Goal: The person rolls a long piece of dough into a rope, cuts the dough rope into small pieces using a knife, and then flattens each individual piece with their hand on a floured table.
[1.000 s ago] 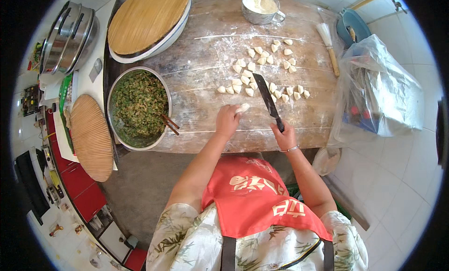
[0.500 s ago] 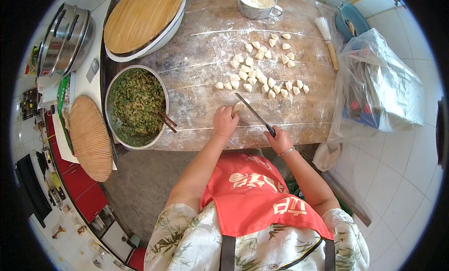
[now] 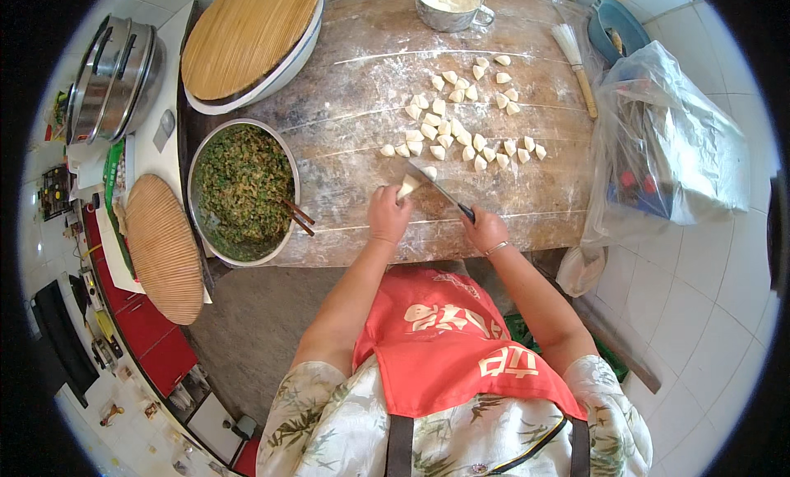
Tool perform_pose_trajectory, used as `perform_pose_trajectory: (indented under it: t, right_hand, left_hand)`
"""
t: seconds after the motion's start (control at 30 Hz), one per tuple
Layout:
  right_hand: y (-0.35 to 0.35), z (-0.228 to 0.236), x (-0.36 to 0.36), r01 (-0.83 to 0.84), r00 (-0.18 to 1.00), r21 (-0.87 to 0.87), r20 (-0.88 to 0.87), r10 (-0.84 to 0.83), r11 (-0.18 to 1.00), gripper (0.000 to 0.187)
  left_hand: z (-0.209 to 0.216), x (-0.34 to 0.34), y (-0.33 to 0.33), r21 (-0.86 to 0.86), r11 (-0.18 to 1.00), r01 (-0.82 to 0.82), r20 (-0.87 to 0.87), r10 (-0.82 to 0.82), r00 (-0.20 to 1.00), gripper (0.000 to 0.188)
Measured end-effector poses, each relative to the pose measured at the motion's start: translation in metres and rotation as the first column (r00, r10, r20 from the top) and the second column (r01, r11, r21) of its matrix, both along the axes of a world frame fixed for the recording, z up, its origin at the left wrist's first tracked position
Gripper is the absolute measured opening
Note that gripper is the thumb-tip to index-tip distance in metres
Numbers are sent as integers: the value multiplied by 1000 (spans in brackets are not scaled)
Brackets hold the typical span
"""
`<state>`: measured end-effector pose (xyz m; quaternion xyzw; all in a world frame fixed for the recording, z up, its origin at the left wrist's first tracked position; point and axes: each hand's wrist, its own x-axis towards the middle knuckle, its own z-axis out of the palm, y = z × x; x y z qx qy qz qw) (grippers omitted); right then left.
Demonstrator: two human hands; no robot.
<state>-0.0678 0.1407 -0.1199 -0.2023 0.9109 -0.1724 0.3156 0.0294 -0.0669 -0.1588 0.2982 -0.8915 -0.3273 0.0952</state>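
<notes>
My left hand (image 3: 389,215) is closed around a short roll of pale dough (image 3: 407,186) near the front of the floured wooden board (image 3: 346,189). In my right hand (image 3: 487,231) is a knife (image 3: 447,196) with a dark handle, its blade slanting away to the left beside the end of the roll. A small cut dough piece (image 3: 429,173) lies against the right side of the blade. Beyond the knife, several dough pieces (image 3: 445,127) are scattered over the board, some touching and some apart.
To the left stands a metal bowl of green filling (image 3: 243,189) with chopsticks (image 3: 299,216) in it. Behind it is a basin (image 3: 276,89) under a round slatted lid (image 3: 247,41). A flour cup (image 3: 453,16) is at the back; a brush (image 3: 576,70) and plastic-covered box (image 3: 671,148) are at right.
The blade has moved slightly left to the end of the roll. A piece now sits apart on its right side. My left hand has drawn slightly left with the shorter-looking roll.
</notes>
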Motion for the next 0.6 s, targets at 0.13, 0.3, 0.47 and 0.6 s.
perform_pose_trajectory:
  t: [0.13,0.3,0.47,0.6]
  right_hand:
    - [21,3,3,86,996,-95,11,-85,992,35]
    - [17,26,13,46,998,-53,50,-43,998,35]
    - [13,32,18,26,998,-86,56,-21,996,36]
    - [14,30,21,12,999,-85,35,-10,996,36]
  left_hand:
    - [5,2,-9,-55,991,121,-38,-123,992,23]
    - [8,10,1,-89,972,219,-134,-230,964,23]
    - [10,11,6,-23,981,191,-146,-192,970,23]
    - [6,9,4,3,990,139,-140,-138,981,22]
